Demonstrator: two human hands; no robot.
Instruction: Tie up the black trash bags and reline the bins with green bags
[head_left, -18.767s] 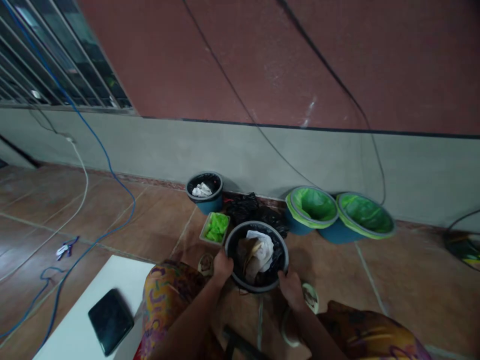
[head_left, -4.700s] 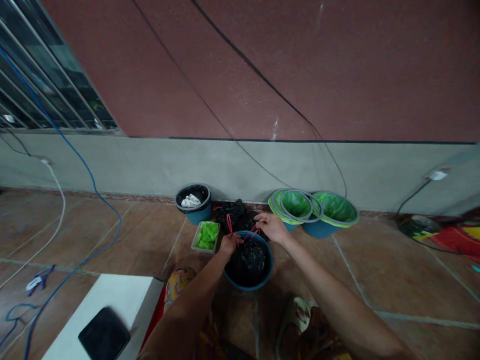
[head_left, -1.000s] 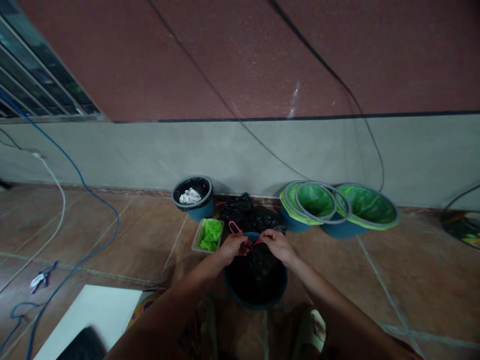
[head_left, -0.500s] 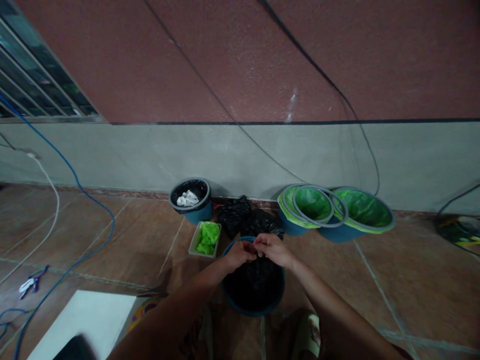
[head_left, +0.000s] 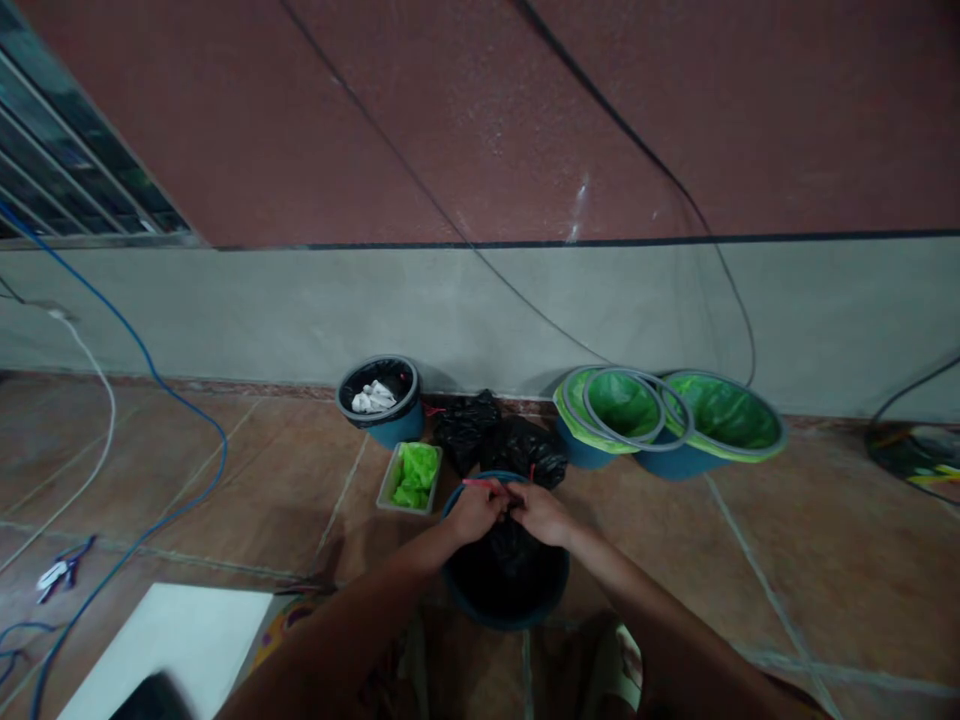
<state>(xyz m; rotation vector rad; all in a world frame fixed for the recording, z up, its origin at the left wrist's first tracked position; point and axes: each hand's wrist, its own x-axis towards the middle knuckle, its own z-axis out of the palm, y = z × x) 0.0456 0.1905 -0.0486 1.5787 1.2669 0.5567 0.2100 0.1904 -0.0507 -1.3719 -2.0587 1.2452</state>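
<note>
Closer together than in the earlier frame, the left hand (head_left: 474,513) and right hand (head_left: 543,513) meet, fingers nearly closed, pinching the red drawstring (head_left: 484,483). Directly beneath them, the black bag (head_left: 513,552) lies within the blue bin (head_left: 508,622); one drawstring end now points left.

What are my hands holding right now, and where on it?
Your left hand and right hand pinch the black bag at its gathered top, by the red ties.
</note>
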